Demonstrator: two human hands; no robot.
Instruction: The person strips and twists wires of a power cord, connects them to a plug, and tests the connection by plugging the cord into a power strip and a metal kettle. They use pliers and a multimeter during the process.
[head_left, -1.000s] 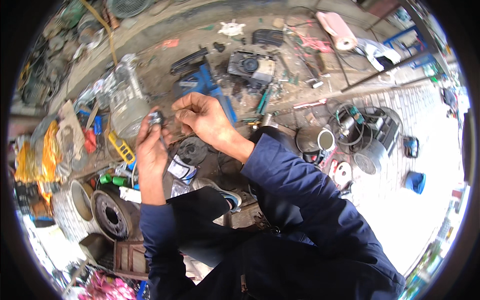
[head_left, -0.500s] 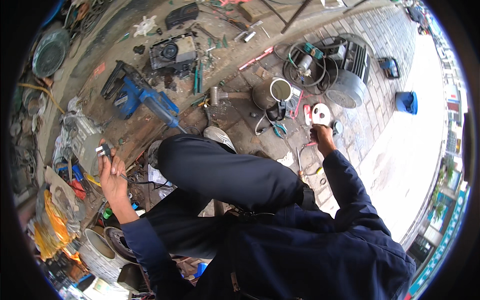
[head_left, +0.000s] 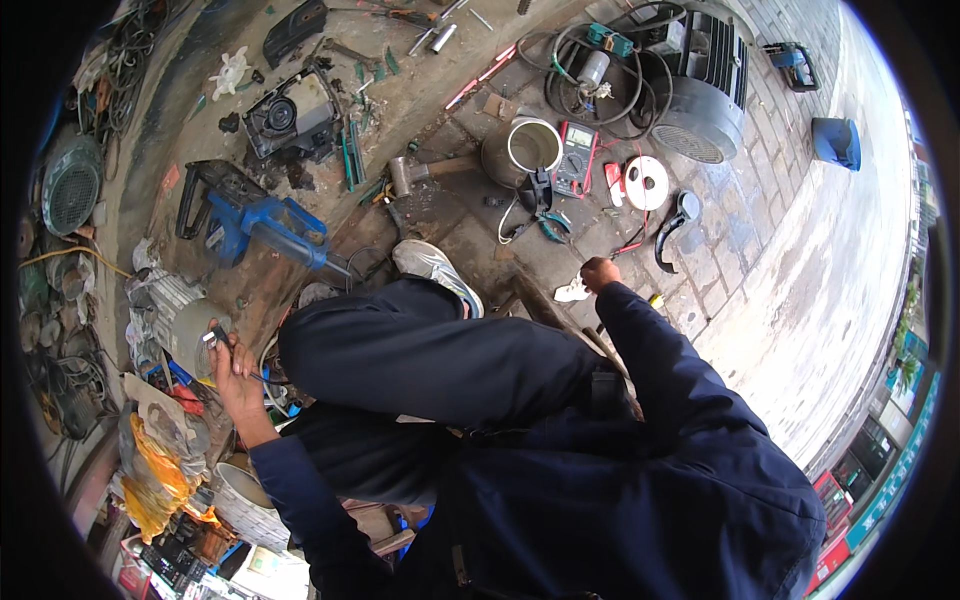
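On my feed, the left hand [head_left: 238, 374] pinches a black plug [head_left: 219, 335] at the left of the frame, metal prongs [head_left: 209, 339] toward the left edge, long axis slanting down right along its thin cable [head_left: 266, 379]. Right of centre, the right hand [head_left: 600, 272] is curled; I cannot tell its hold. It has left the round white disc [head_left: 646, 183] it neared half a second ago.

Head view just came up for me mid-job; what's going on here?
A seated person's left hand holds up what looks like a small dark plug with pale prongs. The right hand is lowered near a thin red-and-black lead; whether it grips it is unclear. A red-edged multimeter lies farther out, near a white roll. Neither hand touches the blue power tool.
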